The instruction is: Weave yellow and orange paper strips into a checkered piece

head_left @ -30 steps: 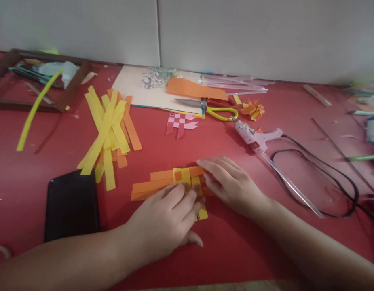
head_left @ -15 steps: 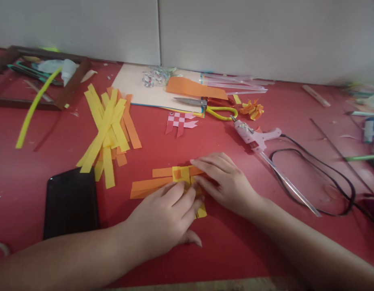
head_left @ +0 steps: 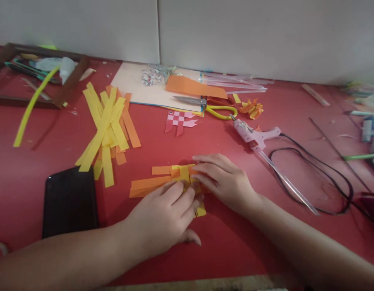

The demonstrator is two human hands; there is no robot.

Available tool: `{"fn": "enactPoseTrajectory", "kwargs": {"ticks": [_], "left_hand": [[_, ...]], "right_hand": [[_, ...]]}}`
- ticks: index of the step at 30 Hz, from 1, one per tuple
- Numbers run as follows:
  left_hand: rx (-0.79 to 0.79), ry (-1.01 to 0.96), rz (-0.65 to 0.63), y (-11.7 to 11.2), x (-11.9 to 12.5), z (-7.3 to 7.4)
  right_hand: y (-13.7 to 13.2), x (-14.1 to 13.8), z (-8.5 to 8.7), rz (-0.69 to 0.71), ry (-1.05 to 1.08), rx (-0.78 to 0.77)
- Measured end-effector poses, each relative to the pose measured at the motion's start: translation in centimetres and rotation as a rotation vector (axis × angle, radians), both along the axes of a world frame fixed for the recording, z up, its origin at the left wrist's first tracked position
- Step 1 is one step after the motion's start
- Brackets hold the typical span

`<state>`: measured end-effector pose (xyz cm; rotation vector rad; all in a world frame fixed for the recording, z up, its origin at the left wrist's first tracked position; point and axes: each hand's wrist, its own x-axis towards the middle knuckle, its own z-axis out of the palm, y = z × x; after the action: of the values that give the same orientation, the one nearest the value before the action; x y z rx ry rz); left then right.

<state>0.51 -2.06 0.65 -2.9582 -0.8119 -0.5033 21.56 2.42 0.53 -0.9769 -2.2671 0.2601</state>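
Observation:
Several orange paper strips [head_left: 148, 188] and yellow paper strips [head_left: 184, 172] cross each other in a small weave on the red tabletop. My left hand [head_left: 170, 212] lies over the near part of this weave, its fingers bent and closed on the strips, thumb out to the side. Stretched fingers of my right hand [head_left: 227, 180] rest on the weave's right side, touching an orange strip. Both hands hide much of the crossing. Beyond them lies a finished-looking pink and red woven paper fish [head_left: 176, 118].
Left are a pile of yellow strips [head_left: 106, 125] and a black phone [head_left: 70, 204]. A pink glue gun [head_left: 250, 135] with a looped cord lies right, near yellow-handled scissors [head_left: 215, 111]. A brown frame [head_left: 61, 97] holding odds and ends stands at back left.
My right hand has shifted very slightly to the right. The yellow and orange pieces at the weave's top edge sit a little differently. My left hand stays nearly in place.

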Motion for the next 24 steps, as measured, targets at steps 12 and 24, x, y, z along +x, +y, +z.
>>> {"fn": "enactPoseTrajectory", "kwargs": {"ticks": [12,24], "left_hand": [[0.012,-0.003,-0.005,-0.1,0.0,-0.3],[0.013,-0.013,-0.006,0.1,0.0,0.2]], "right_hand": [[-0.1,2.4,0.0,0.118,-0.114,0.094],[-0.3,0.6,0.2,0.080,-0.092,0.098]]}}
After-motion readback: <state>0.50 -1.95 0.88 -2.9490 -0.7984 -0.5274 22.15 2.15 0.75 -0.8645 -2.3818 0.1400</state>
